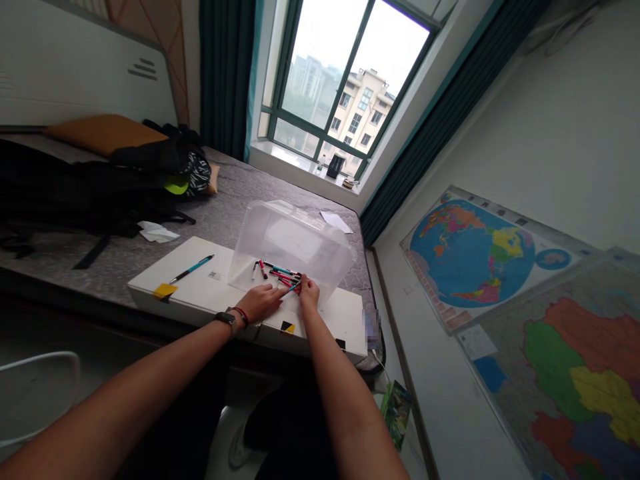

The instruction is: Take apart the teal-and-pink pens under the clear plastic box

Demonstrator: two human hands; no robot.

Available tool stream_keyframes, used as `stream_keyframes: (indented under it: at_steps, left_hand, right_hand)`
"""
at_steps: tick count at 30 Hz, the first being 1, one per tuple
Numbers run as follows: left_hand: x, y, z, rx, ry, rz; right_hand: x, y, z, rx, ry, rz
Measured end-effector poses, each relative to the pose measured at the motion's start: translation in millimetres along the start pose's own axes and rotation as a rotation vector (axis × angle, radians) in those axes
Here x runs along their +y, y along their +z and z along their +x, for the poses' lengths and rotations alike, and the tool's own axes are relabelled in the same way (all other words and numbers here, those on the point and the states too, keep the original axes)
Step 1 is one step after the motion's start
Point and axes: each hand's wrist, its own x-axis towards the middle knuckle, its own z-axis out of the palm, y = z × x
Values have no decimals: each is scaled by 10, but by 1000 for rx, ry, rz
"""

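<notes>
Pens [280, 271] lie in a pile inside the clear plastic box [293, 243] on the white board [190, 283]; the right hand [309, 291] pinches some, and the left hand [261, 302] rests open beside them.

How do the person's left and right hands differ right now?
The left hand lies flatter on the white board, fingers stretched toward the pens, while the right hand curls over the pens' ends. The left wrist wears a black watch and a red bracelet; the right wrist shows neither. Both hands are at the front edge of the clear plastic box.
</notes>
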Motion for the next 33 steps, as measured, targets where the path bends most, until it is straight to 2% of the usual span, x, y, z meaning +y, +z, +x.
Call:
stream_keyframes:
  at_steps: [3,9,15,20,33]
  left_hand:
    - [18,-30,9,-23,12,-23]
    - [42,-101,38,-42,-40,-104]
    - [-14,-78,56,-73,24,-122]
    - [-73,4,33,-87,39,-90]
    - [-99,54,18,-73,31,-97]
  right_hand:
    - [-17,-14,6,-31,2,-24]
    - [-67,-117,6,-170,-56,-120]
    - [-123,-102,30,-149,60,-37]
    - [-169,-90,65,-197,168,45]
    - [-77,-49,120,-156,161,1]
